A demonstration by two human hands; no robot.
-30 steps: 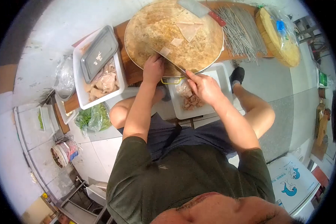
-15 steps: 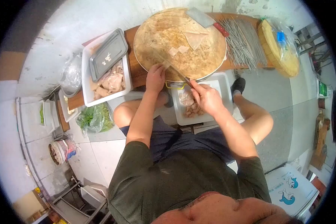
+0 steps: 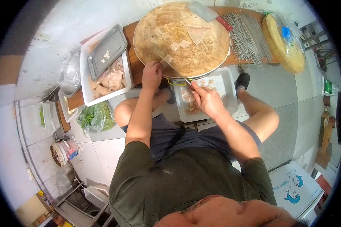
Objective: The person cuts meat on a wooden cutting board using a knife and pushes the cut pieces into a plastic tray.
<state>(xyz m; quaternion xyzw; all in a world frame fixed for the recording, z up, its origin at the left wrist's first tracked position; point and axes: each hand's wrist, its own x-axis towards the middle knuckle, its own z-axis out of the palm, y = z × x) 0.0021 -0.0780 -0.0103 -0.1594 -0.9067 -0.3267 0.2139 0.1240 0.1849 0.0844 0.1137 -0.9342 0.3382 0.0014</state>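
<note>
Steel knife (image 3: 181, 75) at near edge of round board (image 3: 155, 28), R hand (image 3: 208, 101) fingers clamped on handle. L hand (image 3: 152, 75) fingers bunched tgthr at rim; can't tell if gripping anything. Pale piece (image 3: 168, 59) on board by blade. Rec: L tips curled & clear of edge, steady stroke, even pcs. Vs 0.5s ago: L hand's backed off blade slightly, piece more exposed.
</note>
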